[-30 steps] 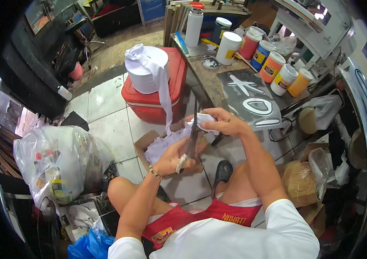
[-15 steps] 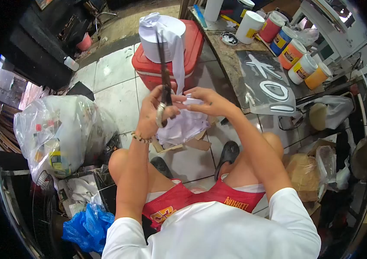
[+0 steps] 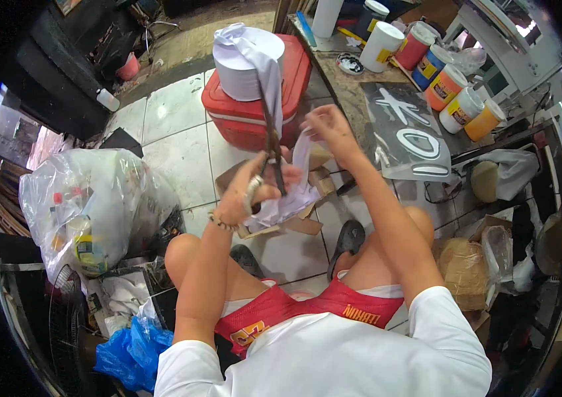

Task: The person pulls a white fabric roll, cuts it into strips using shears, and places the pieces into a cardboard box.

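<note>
My left hand (image 3: 244,196) is closed around a pair of scissors (image 3: 272,142), whose dark blades point away from me. To its right, my right hand (image 3: 334,132) pinches the upper end of a white fabric strip (image 3: 301,156). The strip hangs down between my hands. Beneath them, a cardboard box (image 3: 304,223) on the floor holds a pile of white fabric pieces (image 3: 287,210). Beyond my hands stands a large roll of white fabric tape (image 3: 248,73), its loose end draped over the front, behind the scissors. Whether the blades touch any fabric cannot be made out.
The roll rests on a red cooler (image 3: 228,109). At right, a worktable (image 3: 344,86) carries several paint jars (image 3: 443,86) and a stencil sheet (image 3: 410,129). A clear bag of bottles (image 3: 95,205) sits at left, with a blue plastic bag (image 3: 135,351) nearer me.
My right hand has risen and moved right, away from my left hand, with the white strip. My left hand and the scissors have shifted slightly right and lower.
</note>
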A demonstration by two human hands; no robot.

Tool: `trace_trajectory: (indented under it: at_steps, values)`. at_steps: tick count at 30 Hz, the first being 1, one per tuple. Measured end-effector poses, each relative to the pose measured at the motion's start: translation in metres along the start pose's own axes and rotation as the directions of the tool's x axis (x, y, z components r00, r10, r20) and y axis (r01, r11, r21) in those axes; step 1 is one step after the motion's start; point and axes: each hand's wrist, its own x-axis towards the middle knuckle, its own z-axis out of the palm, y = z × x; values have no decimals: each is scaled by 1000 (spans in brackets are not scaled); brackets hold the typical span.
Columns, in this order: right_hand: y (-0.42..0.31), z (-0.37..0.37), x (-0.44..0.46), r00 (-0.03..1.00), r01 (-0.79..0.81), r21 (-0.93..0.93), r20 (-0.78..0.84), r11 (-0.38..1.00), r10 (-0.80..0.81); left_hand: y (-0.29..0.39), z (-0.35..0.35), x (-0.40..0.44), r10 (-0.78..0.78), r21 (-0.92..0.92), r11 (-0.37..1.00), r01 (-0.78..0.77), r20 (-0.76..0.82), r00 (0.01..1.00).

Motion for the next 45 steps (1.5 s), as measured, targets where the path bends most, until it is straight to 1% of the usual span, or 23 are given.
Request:
trace_trajectory:
  at_steps: [1,3,4,5,6,8,9,13,15,17,18,19,20,21,25,28,30,32,34,36,41,43,45]
  values:
    - [-10,-14,1,993,-21,90,-115,996,32,-12,5,1,-35,-21,999,35,37,999]
    - [-22,-42,3,976,14,149,-219,989,19,-43,15,9,-63,-42,997,66,78,995]
    - [-27,-54,2,948,49,212,-317,976,21,-60,22,15,-229,-204,948,245,99,968]
    - [-31,-64,0,948,50,205,-317,977,18,-66,32,17,-383,-353,841,410,146,912]
    - [-34,-74,-3,947,83,236,-321,968,-3,-71,41,15,-378,-356,842,406,149,914]
    - [-44,-73,-9,946,116,264,-323,957,-25,-66,60,7,-324,-197,903,381,270,907]
    - [-47,-72,-16,958,104,260,-287,960,-26,-83,53,9,-276,-210,906,369,369,887]
    - [-60,-57,-39,983,113,251,-167,961,-72,-89,53,16,-312,-285,860,424,364,878]
    - [-68,-54,-51,990,124,255,-96,959,-102,-76,52,17,-204,-207,939,275,310,929]
    - [-76,-55,-61,988,132,243,42,961,-147,-59,52,13,-197,-186,950,250,263,944]
    - [-81,-54,-65,988,137,243,42,960,-151,-53,50,13,-188,-165,960,226,217,958]
    - [-86,-53,-67,982,146,220,83,964,-168,-53,46,20,-268,-240,922,303,168,949]
    - [-89,-54,-68,975,157,197,125,968,-183,-52,42,19,-266,-237,924,301,169,949]
    - [-89,-55,-69,973,147,191,150,971,-177,-51,39,15,-220,-157,957,242,147,964]
    - [-93,-53,-67,979,163,138,102,977,-178,-35,41,15,-83,63,995,76,120,989]
    - [-99,-54,-65,976,165,132,117,977,-181,-31,42,15,-105,62,993,100,85,991]
    - [-98,-62,-61,953,248,49,166,968,-253,-24,45,12,-121,52,992,117,83,989]
    - [-101,-64,-64,973,110,84,195,990,-125,-23,43,11,-154,115,983,144,89,984]
    - [-104,-72,-65,960,107,48,255,993,-115,-24,45,10,-159,134,980,146,94,983]
    - [-108,-76,-65,919,-135,2,374,991,124,-26,45,10,-205,139,972,192,90,975]
    - [-104,-58,-64,941,-192,-100,265,976,212,-34,48,10,-169,209,968,139,138,976]
    - [-102,-51,-64,941,-176,-87,277,981,194,-33,51,10,-203,103,976,190,135,970]
    - [-94,-50,-62,945,-136,-27,297,990,138,-27,56,9,-200,115,976,185,136,970]
